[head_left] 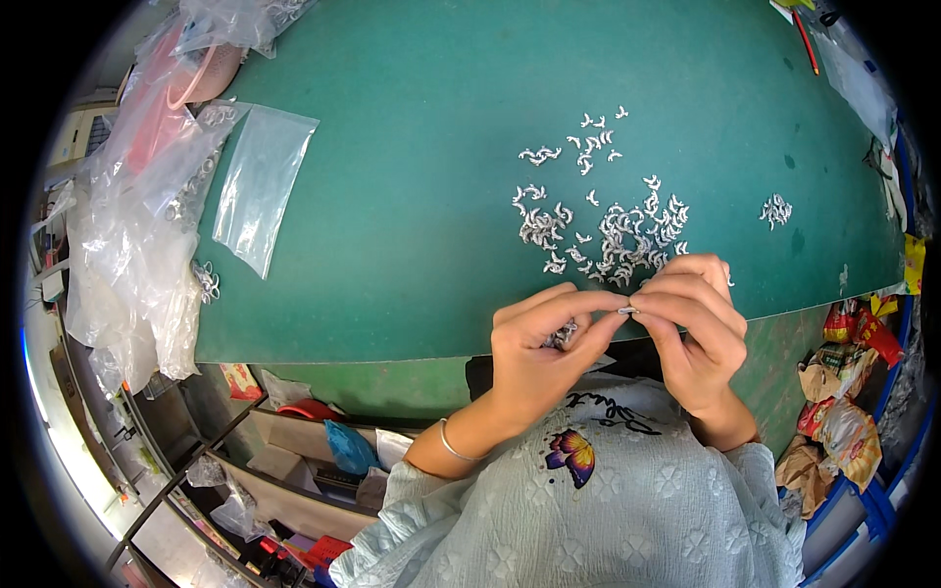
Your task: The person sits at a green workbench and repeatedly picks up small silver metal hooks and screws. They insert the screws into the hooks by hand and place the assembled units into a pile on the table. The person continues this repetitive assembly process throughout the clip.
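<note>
A small silver metal piece (628, 310) is pinched between the fingertips of both my hands, just above the table's near edge. My left hand (534, 345) is closed, thumb and forefinger on the piece's left end. Curled in its palm are several more silver pieces (562, 335), partly hidden by the fingers. From the other side, my right hand (698, 318) is closed, with thumb and fingertips at the piece's right end. Beyond the hands lies a loose pile of curved silver metal pieces (627, 235), with smaller clusters (544, 225) to its left and farther back.
The green tabletop (392, 216) curves toward me. A separate little heap of metal parts (775, 211) sits at right. Left are a flat see-through bag (263, 186), bulky plastic bags (137, 265) and a pink basket (211, 73). Below stands an open drawer (284, 431); wrappers (848, 431) lie lower right.
</note>
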`<state>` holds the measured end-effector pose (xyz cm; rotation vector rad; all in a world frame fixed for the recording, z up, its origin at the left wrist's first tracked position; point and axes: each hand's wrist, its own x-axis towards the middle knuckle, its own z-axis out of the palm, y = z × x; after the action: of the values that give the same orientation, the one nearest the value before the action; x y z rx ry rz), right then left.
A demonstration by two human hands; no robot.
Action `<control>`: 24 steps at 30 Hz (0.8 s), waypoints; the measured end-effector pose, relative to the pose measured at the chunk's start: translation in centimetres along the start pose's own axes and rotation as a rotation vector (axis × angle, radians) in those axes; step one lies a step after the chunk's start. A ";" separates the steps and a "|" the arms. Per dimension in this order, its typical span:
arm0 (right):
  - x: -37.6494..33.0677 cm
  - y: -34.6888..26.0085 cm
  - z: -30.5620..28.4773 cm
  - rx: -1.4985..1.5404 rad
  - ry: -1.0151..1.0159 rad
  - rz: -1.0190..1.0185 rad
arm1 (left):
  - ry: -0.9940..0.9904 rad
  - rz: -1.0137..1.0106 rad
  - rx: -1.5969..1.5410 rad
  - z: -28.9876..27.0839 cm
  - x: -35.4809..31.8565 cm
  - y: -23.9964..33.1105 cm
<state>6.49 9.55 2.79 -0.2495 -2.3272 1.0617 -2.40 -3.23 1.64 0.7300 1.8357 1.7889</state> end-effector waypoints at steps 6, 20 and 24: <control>-0.1 -0.4 -0.3 -0.012 0.017 -0.031 | -0.011 -0.005 -0.030 0.0 -0.1 0.1; -1.6 9.6 -8.2 -0.374 0.436 0.407 | 0.072 -0.309 -0.026 -0.4 -0.7 -1.9; -2.4 12.2 -10.8 -0.723 0.339 0.408 | 0.055 -0.287 0.076 -0.5 -0.9 -2.7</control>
<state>13.83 23.63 -1.56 -1.1192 -2.2913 0.2514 -2.22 -4.23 -1.08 0.4218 1.9423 1.5757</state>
